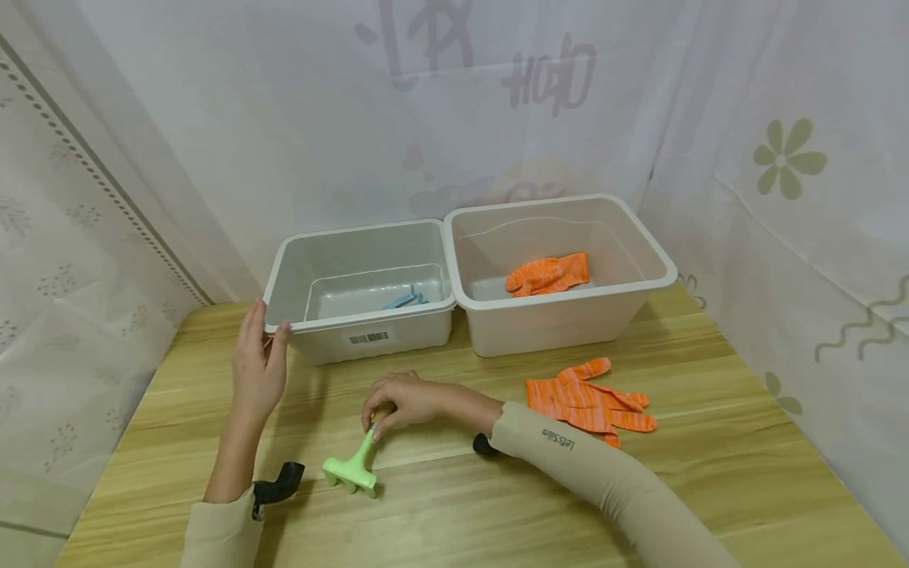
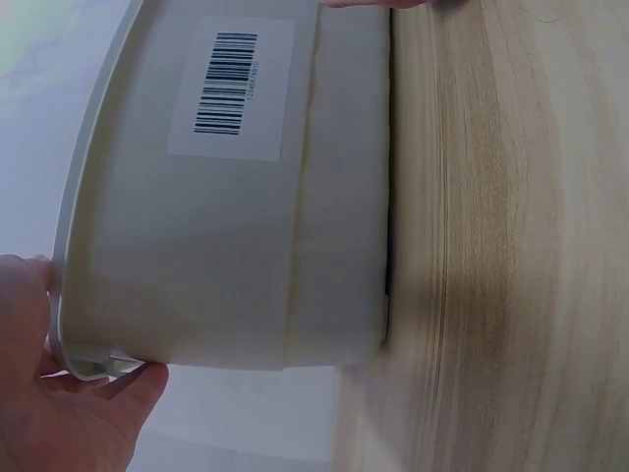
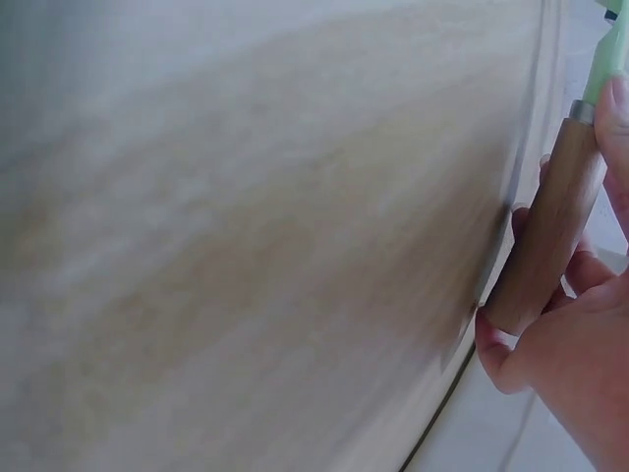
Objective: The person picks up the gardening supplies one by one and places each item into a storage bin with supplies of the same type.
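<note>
My right hand (image 1: 383,414) grips the wooden handle (image 3: 545,236) of a small green hand rake (image 1: 351,469), whose tines rest on the wooden table (image 1: 454,513). In the right wrist view the right hand (image 3: 580,324) has its fingers curled round that handle. My left hand (image 1: 266,323) pinches the front left corner of the left white bin (image 1: 362,331). Up close, the left hand (image 2: 69,393) has the rim of the bin (image 2: 226,246) between thumb and fingers. A blue object (image 1: 406,300) lies inside this bin.
A second white bin (image 1: 561,315) stands right of the first, touching it, with an orange glove (image 1: 548,274) inside. Another orange glove (image 1: 589,402) lies on the table beside my right forearm. White curtains close off the back and both sides.
</note>
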The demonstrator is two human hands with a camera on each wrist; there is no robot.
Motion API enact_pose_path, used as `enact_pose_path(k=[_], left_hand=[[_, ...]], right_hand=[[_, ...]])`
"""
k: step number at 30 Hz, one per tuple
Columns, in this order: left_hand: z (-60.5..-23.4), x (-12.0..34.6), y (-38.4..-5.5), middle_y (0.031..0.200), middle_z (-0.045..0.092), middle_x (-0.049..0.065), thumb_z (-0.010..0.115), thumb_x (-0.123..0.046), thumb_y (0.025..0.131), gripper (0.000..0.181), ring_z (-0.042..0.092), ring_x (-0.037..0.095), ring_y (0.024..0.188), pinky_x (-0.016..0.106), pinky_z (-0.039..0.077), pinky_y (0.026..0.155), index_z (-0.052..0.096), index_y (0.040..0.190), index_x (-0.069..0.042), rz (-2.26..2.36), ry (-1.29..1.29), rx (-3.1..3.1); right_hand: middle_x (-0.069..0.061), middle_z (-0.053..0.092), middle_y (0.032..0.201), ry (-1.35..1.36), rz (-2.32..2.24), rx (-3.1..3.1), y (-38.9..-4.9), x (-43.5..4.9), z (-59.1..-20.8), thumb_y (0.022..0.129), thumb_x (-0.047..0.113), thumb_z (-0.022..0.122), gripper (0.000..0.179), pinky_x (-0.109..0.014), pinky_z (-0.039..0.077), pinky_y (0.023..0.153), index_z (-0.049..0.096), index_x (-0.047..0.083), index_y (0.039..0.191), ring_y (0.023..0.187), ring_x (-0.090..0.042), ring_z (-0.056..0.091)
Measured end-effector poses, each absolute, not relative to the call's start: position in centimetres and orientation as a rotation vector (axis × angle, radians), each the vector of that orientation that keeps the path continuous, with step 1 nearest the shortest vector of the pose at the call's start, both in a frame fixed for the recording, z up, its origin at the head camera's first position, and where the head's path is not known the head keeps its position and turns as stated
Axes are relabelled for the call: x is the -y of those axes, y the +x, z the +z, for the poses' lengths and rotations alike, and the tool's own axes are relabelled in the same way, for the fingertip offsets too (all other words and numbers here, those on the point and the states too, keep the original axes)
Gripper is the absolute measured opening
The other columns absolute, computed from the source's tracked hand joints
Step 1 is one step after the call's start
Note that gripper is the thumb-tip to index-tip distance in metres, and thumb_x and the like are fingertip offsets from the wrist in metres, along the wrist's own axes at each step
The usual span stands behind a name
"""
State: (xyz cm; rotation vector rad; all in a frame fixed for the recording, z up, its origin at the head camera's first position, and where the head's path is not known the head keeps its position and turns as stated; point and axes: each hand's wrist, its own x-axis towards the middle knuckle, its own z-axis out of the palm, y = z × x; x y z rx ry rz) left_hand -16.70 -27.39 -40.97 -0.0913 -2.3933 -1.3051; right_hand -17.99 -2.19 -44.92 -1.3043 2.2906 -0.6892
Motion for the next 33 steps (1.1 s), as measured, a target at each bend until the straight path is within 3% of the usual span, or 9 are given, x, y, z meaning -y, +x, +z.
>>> enact_pose_path(k=[9, 21, 33], left_hand=[[-41.0, 27.4, -16.7, 0.173, 0.026, 0.023, 0.049, -0.023, 0.114, 0.062, 0.046, 0.053, 0.146, -0.001, 0.034, 0.104, 0.026, 0.166, 0.002, -1.310, -0.087, 2.390], [-41.0, 27.3, -16.8, 0.173, 0.025, 0.024, 0.050, -0.021, 0.113, 0.063, 0.046, 0.052, 0.146, -0.002, 0.035, 0.103, 0.026, 0.166, 0.002, -1.320, -0.092, 2.386], [-41.1, 27.5, -16.8, 0.172, 0.025, 0.025, 0.050, -0.022, 0.113, 0.063, 0.046, 0.052, 0.146, -0.003, 0.034, 0.102, 0.027, 0.166, 0.003, -1.334, -0.093, 2.377]], right_hand=[[0.007, 0.072, 0.110, -1.284, -0.764, -2.286, -17.9, 2.0, -44.9, 0.094, 0.033, 0.080, 0.018, -0.025, 0.028, 0.089, 0.080, 0.024, 0.110, 0.094, 0.002, 0.047], [0.002, 0.069, 0.102, -1.247, -0.892, -2.276, -17.9, 1.5, -45.1, 0.094, 0.028, 0.081, 0.019, -0.013, 0.036, 0.075, 0.080, 0.017, 0.110, 0.085, 0.000, 0.045], [0.000, 0.074, 0.112, -1.223, -0.938, -2.296, -17.6, 1.0, -44.6, 0.094, 0.027, 0.082, 0.018, -0.013, 0.040, 0.081, 0.080, 0.016, 0.109, 0.094, 0.000, 0.054]])
